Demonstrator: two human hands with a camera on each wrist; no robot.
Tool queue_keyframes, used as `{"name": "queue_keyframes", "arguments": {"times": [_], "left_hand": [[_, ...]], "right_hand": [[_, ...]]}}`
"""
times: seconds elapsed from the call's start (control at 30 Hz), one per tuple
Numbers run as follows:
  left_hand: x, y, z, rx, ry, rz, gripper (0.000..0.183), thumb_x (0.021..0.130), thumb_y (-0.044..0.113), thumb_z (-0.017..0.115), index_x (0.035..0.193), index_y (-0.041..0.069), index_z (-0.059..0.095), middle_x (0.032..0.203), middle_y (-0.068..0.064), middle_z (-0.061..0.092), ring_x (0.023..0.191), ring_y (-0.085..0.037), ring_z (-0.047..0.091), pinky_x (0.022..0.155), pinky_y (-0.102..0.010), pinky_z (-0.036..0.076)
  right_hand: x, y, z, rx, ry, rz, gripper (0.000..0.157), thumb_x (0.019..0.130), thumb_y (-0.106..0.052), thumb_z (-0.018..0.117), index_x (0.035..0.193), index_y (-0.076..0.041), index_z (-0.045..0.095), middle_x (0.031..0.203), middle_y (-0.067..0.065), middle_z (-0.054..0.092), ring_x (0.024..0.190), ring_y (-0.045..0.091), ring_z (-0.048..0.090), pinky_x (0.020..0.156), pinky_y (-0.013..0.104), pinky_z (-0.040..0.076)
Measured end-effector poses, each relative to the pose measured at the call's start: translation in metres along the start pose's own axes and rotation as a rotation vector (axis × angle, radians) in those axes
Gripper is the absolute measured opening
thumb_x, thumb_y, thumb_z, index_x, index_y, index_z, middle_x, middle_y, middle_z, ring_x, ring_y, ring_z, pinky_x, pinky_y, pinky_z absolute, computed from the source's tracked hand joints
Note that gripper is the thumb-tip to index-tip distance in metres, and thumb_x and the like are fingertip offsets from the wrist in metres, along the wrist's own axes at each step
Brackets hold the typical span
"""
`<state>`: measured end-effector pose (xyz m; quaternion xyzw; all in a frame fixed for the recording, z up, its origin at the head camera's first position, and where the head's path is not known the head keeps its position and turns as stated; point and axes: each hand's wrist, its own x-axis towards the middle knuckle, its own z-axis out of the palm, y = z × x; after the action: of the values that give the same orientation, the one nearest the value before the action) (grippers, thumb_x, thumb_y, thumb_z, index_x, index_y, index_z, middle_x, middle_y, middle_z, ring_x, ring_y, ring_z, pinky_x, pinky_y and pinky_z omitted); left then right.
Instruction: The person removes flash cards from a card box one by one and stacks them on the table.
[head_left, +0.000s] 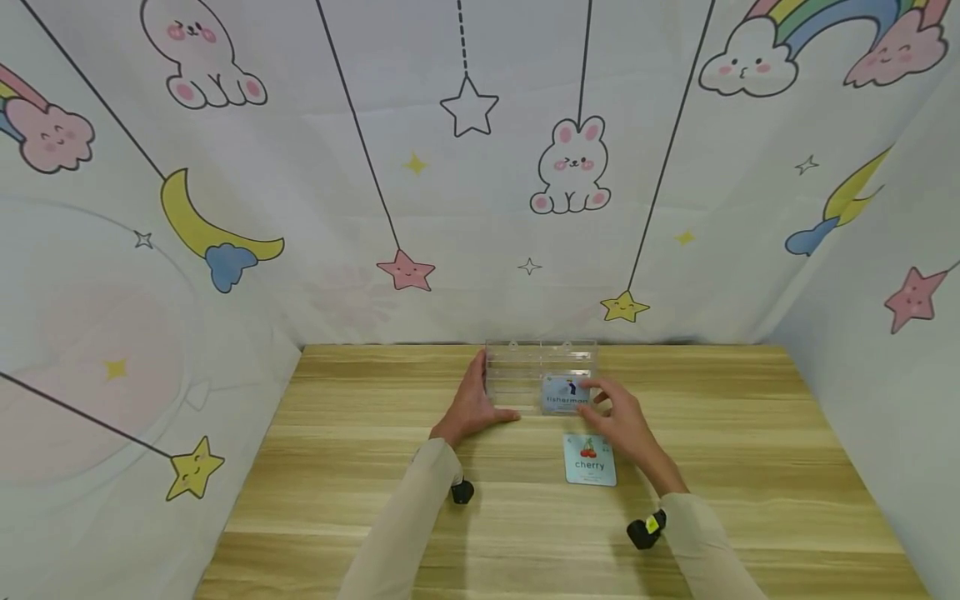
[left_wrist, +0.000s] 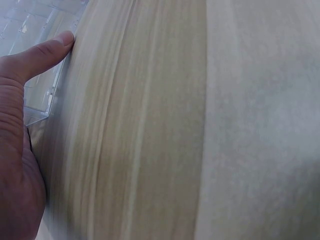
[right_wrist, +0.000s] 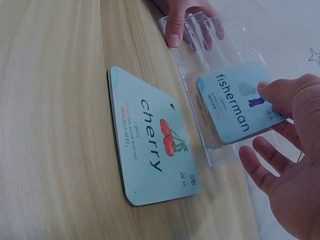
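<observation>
A clear plastic case (head_left: 513,385) with compartments lies at the back of the table. My left hand (head_left: 474,408) holds its left side, the thumb along the front edge and the fingers round the far side. With the thumb on top and fingers beneath, my right hand (head_left: 621,422) pinches a blue "fisherman" card (right_wrist: 227,107) at its right end. That card is tilted over the front right compartment, above another card (right_wrist: 200,112) with a reddish face. In front of the case lies a small stack of cards topped by a "cherry" card (right_wrist: 145,145).
A wood-grain table (head_left: 360,467) carries everything. White cloth (head_left: 495,208) printed with stars, rabbits and clouds hangs right behind the case and along both sides. Each wrist wears a small black camera, such as the right one (head_left: 643,532).
</observation>
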<state>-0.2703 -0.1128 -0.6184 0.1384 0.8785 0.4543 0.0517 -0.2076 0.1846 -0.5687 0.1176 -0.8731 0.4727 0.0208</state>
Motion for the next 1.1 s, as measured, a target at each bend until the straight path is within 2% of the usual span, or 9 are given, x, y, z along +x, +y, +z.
{"name": "queue_keyframes", "arguments": {"times": [0.23,0.53,0.77,0.9,1.1], "left_hand": [[0.0,0.0,0.0,0.003,0.009,0.0,0.136,0.069,0.04,0.099,0.166,0.011,0.007,0.167,-0.015,0.025,0.151,-0.03,0.031,0.121,-0.042,0.031],[-0.002,0.003,-0.001,0.017,0.016,-0.001,0.135,0.069,0.039,0.099,0.166,0.011,0.008,0.166,-0.014,0.026,0.151,-0.029,0.032,0.122,-0.042,0.03],[-0.003,0.003,-0.001,0.013,0.007,-0.009,0.136,0.069,0.039,0.099,0.166,0.012,0.007,0.168,-0.014,0.023,0.152,-0.029,0.03,0.122,-0.04,0.029],[-0.001,0.0,0.0,0.009,0.021,0.009,0.136,0.068,0.037,0.1,0.166,0.01,0.008,0.167,-0.016,0.024,0.151,-0.031,0.031,0.122,-0.043,0.03],[0.0,-0.001,0.002,0.013,0.019,0.0,0.137,0.068,0.039,0.1,0.166,0.011,0.008,0.168,-0.014,0.024,0.152,-0.03,0.031,0.122,-0.041,0.03]], "right_hand": [[0.002,-0.003,-0.001,-0.022,0.019,0.004,0.039,0.096,-0.013,0.077,0.132,-0.005,0.064,0.128,0.014,0.064,0.104,0.029,0.06,0.078,0.034,0.056],[0.003,-0.012,-0.002,0.006,0.062,0.01,0.041,0.093,-0.007,0.078,0.131,-0.003,0.064,0.131,0.018,0.063,0.109,0.035,0.065,0.085,0.044,0.06],[0.0,-0.017,-0.005,0.043,0.068,0.013,0.044,0.092,-0.003,0.079,0.133,-0.003,0.063,0.131,0.019,0.062,0.099,0.033,0.071,0.081,0.038,0.062],[-0.002,-0.017,-0.007,0.057,0.069,0.023,0.046,0.092,-0.001,0.078,0.134,-0.004,0.062,0.134,0.018,0.061,0.095,0.031,0.071,0.079,0.032,0.061],[-0.009,-0.013,-0.012,0.127,0.059,0.01,0.048,0.091,0.004,0.077,0.135,-0.002,0.061,0.136,0.021,0.06,0.091,0.031,0.07,0.073,0.025,0.059]]}}
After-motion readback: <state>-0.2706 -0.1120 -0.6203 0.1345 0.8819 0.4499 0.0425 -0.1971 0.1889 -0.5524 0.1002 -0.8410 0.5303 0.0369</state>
